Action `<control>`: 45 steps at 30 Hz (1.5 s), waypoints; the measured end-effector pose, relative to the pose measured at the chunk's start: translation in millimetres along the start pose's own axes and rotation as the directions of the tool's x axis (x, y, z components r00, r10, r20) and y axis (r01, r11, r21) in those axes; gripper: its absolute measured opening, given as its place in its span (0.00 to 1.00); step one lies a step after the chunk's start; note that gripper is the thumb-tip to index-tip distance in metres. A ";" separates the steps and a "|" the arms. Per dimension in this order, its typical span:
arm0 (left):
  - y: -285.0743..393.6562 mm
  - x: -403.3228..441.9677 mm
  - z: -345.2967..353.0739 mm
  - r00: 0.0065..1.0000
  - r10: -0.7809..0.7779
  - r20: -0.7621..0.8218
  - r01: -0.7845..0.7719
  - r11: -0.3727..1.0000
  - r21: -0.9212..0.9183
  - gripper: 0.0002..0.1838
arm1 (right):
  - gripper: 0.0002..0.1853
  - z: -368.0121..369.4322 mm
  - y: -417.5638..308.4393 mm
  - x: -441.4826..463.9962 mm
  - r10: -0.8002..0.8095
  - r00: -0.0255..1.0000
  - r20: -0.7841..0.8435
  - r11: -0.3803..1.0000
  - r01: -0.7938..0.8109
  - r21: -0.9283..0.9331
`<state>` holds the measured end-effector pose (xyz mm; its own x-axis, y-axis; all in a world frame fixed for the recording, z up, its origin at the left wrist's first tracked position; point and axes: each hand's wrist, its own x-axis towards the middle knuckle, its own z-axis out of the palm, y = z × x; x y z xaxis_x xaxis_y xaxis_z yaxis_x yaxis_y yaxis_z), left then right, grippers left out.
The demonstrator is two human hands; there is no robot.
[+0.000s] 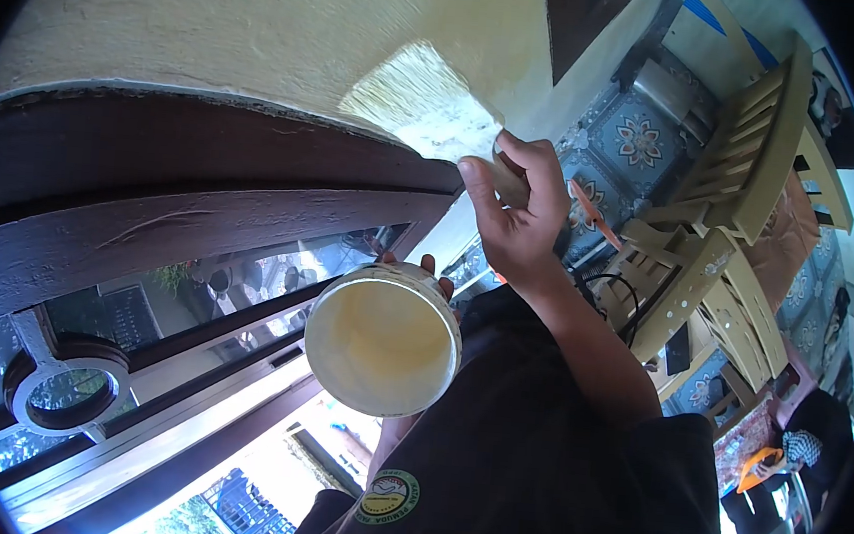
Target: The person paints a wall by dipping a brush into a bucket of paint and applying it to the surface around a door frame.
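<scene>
We seem to be in a home, in a front room or on a porch; we cannot tell which. Blue floor tiles (pixel 638 143) carry flower patterns, and slatted wooden furniture (pixel 777 159) in pale yellow stands over them, household seating by its look. Beside us runs a dark wooden frame (pixel 186 143) with glass panes (pixel 266 272) and 1 ring-shaped ornament (pixel 22 396). Past it we see daylight, leaves (pixel 181 529) and 1 blue grille (pixel 249 511).
</scene>
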<state>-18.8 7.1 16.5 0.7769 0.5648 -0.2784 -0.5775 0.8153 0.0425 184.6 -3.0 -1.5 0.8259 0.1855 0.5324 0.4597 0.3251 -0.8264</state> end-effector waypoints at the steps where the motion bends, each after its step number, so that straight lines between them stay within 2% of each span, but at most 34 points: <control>1: -0.8 -0.8 1.6 1.000 0.020 -0.006 -0.020 0.999 0.033 0.36 | 0.18 4.7 -2.3 4.7 -0.021 1.000 -0.010 1.000 0.021 -0.004; 2: 0.9 -0.8 -1.3 1.000 0.023 -0.008 -0.022 0.999 0.033 0.36 | 0.18 7.0 2.1 4.8 -0.019 1.000 -0.008 1.000 0.019 -0.003; 4: 6.2 1.3 -9.0 1.000 0.010 0.012 -0.010 1.000 0.009 0.35 | 0.18 12.4 15.6 -0.9 -0.067 0.997 0.024 0.990 0.069 -0.123; 7: 12.3 0.7 -14.0 0.995 -0.025 0.093 0.029 0.998 -0.047 0.36 | 0.18 10.3 34.3 -18.4 -0.034 0.999 0.021 0.978 0.038 -0.205; 12: 17.2 1.0 -20.2 0.995 -0.031 0.092 0.034 0.999 -0.035 0.36 | 0.20 -5.8 52.1 -41.7 0.018 0.998 0.060 0.930 0.005 -0.368; 14: 14.9 1.3 -14.9 0.995 -0.043 0.091 0.046 0.998 -0.031 0.35 | 0.20 -13.1 63.0 -51.7 0.048 0.993 0.105 0.865 0.011 -0.502; 17: 11.8 -0.3 -9.0 0.997 -0.054 0.063 0.056 0.998 -0.031 0.35 | 0.20 -25.0 75.0 -65.0 0.098 0.989 0.106 0.864 -0.032 -0.502; 21: 15.0 0.5 -16.6 0.995 -0.056 0.083 0.058 0.998 -0.021 0.35 | 0.20 -30.1 56.1 -52.0 0.058 0.995 0.076 0.898 -0.019 -0.440; 23: 15.2 -0.4 -20.6 0.994 -0.056 0.090 0.060 0.997 -0.044 0.35 | 0.19 -21.5 40.6 -37.9 0.020 1.000 -0.012 0.974 -0.022 -0.224; 26: 16.0 0.3 -20.4 0.995 -0.060 0.082 0.064 0.997 -0.043 0.34 | 0.19 -7.5 31.0 -21.1 -0.013 1.000 -0.016 0.991 0.011 -0.133; 28: 15.1 0.1 -16.0 0.998 -0.051 0.045 0.052 0.998 -0.027 0.34 | 0.18 -4.6 41.3 -23.2 -0.056 0.998 0.008 0.984 0.057 -0.171; 30: 16.0 3.3 -14.2 0.996 -0.059 0.071 0.061 0.998 -0.023 0.34 | 0.18 -5.4 55.2 -32.5 -0.031 0.998 0.050 0.952 0.044 -0.303; 34: 15.3 4.0 -10.2 0.998 -0.019 0.053 0.020 0.999 -0.035 0.34 | 0.19 -10.2 74.5 -49.4 -0.010 0.997 0.071 0.929 0.036 -0.370; 43: 15.1 7.2 -12.3 0.995 -0.049 0.088 0.053 0.997 -0.047 0.35 | 0.20 -29.8 109.1 -77.9 -0.022 0.992 0.128 0.842 0.087 -0.532; 45: 13.7 4.9 -10.6 0.996 -0.049 0.079 0.052 0.998 -0.044 0.35 | 0.19 -34.7 109.4 -79.2 0.025 0.990 0.142 0.822 0.060 -0.566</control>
<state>-25.6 19.7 5.6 0.8214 0.5327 -0.2038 -0.5467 0.8372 -0.0147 180.8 -14.4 -140.4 0.7824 0.3237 0.5320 0.6126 -0.2467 -0.7509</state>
